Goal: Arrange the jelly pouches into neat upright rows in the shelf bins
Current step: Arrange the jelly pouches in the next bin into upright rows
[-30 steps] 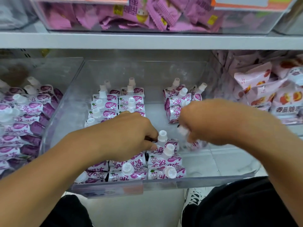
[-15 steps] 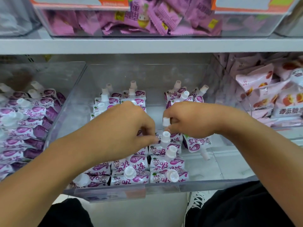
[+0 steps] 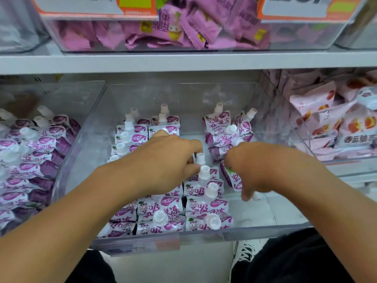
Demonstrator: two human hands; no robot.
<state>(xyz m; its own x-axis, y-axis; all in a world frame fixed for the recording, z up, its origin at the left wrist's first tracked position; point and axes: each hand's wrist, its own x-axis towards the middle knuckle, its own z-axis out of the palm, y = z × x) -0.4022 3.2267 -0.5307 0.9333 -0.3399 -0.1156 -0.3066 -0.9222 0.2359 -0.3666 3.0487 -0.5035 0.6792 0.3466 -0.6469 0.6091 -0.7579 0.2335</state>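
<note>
Inside the clear middle shelf bin [image 3: 81, 160], purple-and-white jelly pouches [image 3: 204, 207] with white screw caps stand in rows: three columns at the front, two at the back left, and a looser leaning cluster [image 3: 226, 131] at the back right. The person's left hand [image 3: 163, 166] reaches in over the middle rows, its fingers curled around a pouch whose white cap [image 3: 200, 158] pokes up just past the knuckles; the hand covers the pouches beneath it. The right hand [image 3: 257, 168] sits just beside it, fingers curled downward and holding a tilted pouch [image 3: 232, 176] by its upper part, the thumb pointing down toward the bare floor of the bin. Whether the fingertips meet under the pouch cannot be told.

To the left, a neighbouring bin [image 3: 51, 92] holds more of the same pouches lying slanted. To the right, a bin [image 3: 346, 160] is stacked with pale pink snack packets [image 3: 318, 103]. On the grey shelf [image 3: 183, 60] above, a bin of pink candy wrappers [image 3: 179, 31] carries orange price labels [image 3: 95, 7]. Below, a black-and-white shoe [image 3: 242, 254] shows.
</note>
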